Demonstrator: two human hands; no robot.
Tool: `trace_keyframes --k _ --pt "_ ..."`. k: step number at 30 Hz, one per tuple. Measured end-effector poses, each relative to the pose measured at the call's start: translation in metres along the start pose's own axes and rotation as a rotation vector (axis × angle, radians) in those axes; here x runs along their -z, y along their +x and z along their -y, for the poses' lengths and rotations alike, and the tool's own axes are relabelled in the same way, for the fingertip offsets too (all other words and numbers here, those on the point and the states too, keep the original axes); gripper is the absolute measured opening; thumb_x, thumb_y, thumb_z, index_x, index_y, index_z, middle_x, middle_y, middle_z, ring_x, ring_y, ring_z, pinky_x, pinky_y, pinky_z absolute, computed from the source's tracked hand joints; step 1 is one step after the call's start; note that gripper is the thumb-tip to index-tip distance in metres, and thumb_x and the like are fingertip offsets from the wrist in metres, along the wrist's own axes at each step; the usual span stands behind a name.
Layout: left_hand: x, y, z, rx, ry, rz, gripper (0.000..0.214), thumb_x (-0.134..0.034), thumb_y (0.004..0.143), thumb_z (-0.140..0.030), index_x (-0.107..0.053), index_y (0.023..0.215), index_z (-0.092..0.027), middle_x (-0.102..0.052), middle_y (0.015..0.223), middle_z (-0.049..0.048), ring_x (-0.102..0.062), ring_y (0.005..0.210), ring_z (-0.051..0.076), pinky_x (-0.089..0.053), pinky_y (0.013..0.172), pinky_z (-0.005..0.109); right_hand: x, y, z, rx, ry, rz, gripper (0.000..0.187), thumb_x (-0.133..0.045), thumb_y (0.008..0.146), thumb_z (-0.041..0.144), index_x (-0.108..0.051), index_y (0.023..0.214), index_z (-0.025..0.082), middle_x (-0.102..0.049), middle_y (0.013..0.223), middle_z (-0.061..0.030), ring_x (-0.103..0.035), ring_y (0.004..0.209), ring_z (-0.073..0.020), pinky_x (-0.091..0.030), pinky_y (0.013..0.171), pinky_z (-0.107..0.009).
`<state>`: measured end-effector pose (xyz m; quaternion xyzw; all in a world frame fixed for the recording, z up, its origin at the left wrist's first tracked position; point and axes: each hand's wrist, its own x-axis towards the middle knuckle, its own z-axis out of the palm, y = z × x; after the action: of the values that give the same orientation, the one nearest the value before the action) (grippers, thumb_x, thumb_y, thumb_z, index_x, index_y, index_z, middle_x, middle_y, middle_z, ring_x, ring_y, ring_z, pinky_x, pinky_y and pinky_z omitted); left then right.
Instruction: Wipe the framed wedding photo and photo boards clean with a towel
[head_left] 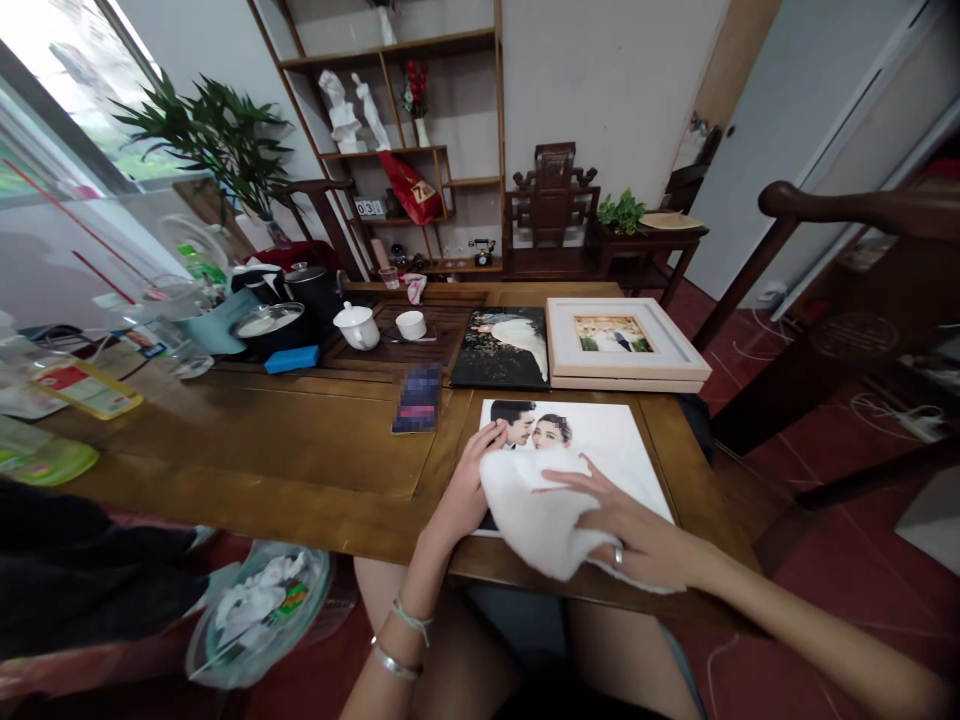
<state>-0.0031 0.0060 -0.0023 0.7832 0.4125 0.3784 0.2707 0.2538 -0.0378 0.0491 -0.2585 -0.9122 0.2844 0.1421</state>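
Observation:
A white photo panel [630, 450] printed with a couple lies flat near the table's front edge. My left hand [474, 485] rests on its left side, fingers stretched out over the print and partly behind a cloth. My right hand [611, 515], with a ring on one finger, grips a white cloth [536, 510] and presses it on the panel. The cloth covers the lower part of the picture and hangs toward the table edge. Just beyond the panel are a dark photo album [501, 350] and a pale framed photo [628, 340]. A phone [417, 398] lies to the left.
On the wooden table [315, 430] stand a white lidded cup [357, 326], a small white bowl [411, 324], a blue sponge [292, 359], a dark pot [271, 330] and several bottles. A lined waste bin [262, 610] is below left. A wooden chair [847, 300] stands right.

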Motion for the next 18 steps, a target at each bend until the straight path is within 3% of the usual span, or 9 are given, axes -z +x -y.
trace_keyframes --k 6,9,14,18 --pt "-0.002 0.001 -0.004 0.060 0.019 -0.033 0.040 -0.034 0.095 -0.021 -0.052 0.131 -0.023 -0.046 0.143 0.0078 -0.035 0.137 0.020 -0.026 0.116 0.046 0.018 0.038 -0.046 -0.214 -0.093 -0.248 0.040 -0.039 0.095 0.046 -0.060 0.120 0.024 -0.045 0.141 -0.0122 -0.032 0.134 -0.0305 -0.006 0.110 -0.063" --pt "-0.002 0.001 -0.004 0.069 0.045 -0.037 0.040 -0.035 0.095 -0.021 -0.054 0.129 -0.021 -0.047 0.141 0.0092 -0.037 0.135 0.021 -0.028 0.115 0.046 0.026 0.064 -0.053 -0.229 -0.095 -0.231 0.042 -0.038 0.095 0.049 -0.057 0.126 0.029 -0.049 0.137 -0.0078 -0.033 0.132 -0.0295 -0.016 0.110 -0.058" --pt "-0.002 0.001 -0.006 0.113 0.060 -0.022 0.039 -0.035 0.095 -0.022 -0.056 0.127 -0.019 -0.048 0.141 0.0101 -0.037 0.135 0.023 -0.027 0.115 0.047 0.038 0.107 -0.044 -0.184 -0.084 -0.142 0.042 -0.037 0.096 0.043 -0.050 0.134 0.029 -0.051 0.133 -0.0065 -0.039 0.121 -0.0271 -0.030 0.104 -0.049" --pt "-0.002 0.001 -0.005 0.132 0.057 -0.018 0.040 -0.035 0.095 -0.022 -0.054 0.129 -0.017 -0.046 0.142 0.0111 -0.035 0.137 0.023 -0.026 0.116 0.047 0.044 0.111 -0.041 -0.200 -0.110 -0.108 0.042 -0.036 0.096 0.038 -0.047 0.136 0.030 -0.056 0.127 -0.0070 -0.043 0.114 -0.0268 -0.033 0.101 -0.049"
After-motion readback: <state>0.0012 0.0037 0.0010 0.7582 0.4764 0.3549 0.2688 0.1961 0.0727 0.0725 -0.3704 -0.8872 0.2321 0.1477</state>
